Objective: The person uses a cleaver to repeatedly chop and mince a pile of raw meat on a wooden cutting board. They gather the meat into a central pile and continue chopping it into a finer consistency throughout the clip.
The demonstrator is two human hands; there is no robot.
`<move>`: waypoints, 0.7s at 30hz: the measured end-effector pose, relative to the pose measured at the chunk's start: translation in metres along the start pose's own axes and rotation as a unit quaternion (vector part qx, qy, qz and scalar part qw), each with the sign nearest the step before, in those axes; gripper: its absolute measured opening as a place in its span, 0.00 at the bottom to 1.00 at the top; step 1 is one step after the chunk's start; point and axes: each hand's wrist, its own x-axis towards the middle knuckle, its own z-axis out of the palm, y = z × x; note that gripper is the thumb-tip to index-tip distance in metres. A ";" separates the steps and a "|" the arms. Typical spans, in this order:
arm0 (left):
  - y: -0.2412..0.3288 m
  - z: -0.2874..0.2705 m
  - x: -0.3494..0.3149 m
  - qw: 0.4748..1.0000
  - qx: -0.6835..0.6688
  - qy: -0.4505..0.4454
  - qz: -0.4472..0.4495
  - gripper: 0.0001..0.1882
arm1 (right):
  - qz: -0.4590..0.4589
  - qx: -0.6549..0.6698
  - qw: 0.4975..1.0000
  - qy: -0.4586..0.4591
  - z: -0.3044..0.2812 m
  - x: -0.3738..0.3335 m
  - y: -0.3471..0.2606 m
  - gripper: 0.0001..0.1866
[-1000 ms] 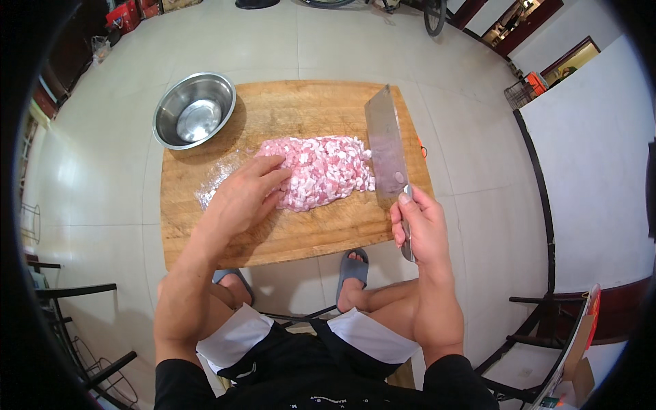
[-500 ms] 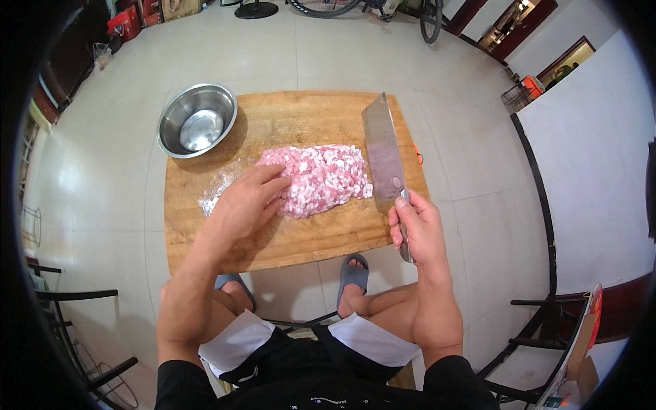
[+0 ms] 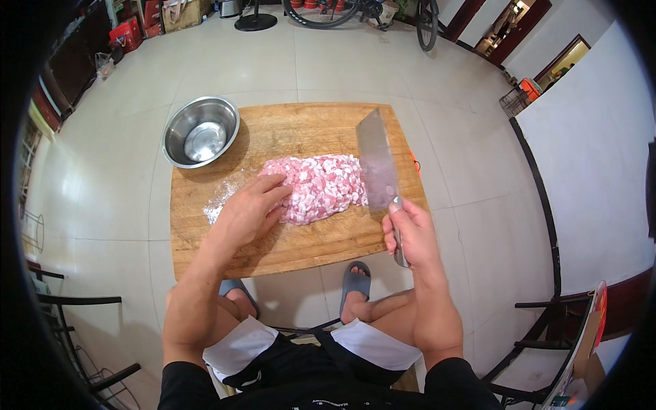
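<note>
A flat mound of chopped pink-and-white meat (image 3: 320, 186) lies across the middle of the wooden cutting board (image 3: 294, 123). My left hand (image 3: 247, 208) is on its left end, fingers spread and bent, the tips touching the meat. In my right hand (image 3: 414, 231) is the handle of a cleaver (image 3: 375, 157), gripped with the fingers wrapped round and the thumb along the handle's front end. Its broad blade points away from me at the meat's right edge; whether its lower edge touches the board is hard to tell.
A steel bowl (image 3: 203, 133) sits at the board's far left corner, with no contents visible. Whitish scraps (image 3: 222, 200) lie left of the meat. Beyond the board are a tiled floor (image 3: 342, 68) and a bicycle (image 3: 328, 10). A chair (image 3: 553, 345) stands at my right.
The cleaver has shifted left, from beside the meat up to its right edge. My left hand stays on the meat. The whole board sits slightly lower in view.
</note>
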 end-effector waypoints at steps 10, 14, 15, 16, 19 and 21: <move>-0.001 0.000 -0.004 1.000 0.001 0.007 0.003 0.23 | -0.002 -0.004 1.000 0.005 0.004 0.001 0.003 0.14; 0.004 -0.001 0.000 1.000 -0.003 0.001 -0.001 0.23 | 0.007 -0.032 0.999 0.012 0.004 0.004 0.006 0.14; 0.003 0.000 0.000 1.000 -0.004 0.001 -0.002 0.23 | 0.018 -0.048 0.999 0.008 0.005 0.006 0.008 0.14; 0.002 0.001 0.000 1.000 -0.005 0.002 -0.002 0.23 | 0.030 -0.063 0.998 0.004 0.007 0.009 0.009 0.14; -0.001 0.001 -0.003 1.000 -0.002 0.002 -0.002 0.23 | 0.027 -0.060 0.998 -0.005 0.007 0.007 0.006 0.13; 0.001 0.000 -0.003 1.000 -0.003 0.003 -0.002 0.23 | -0.004 -0.047 0.999 0.003 0.009 0.001 0.001 0.13</move>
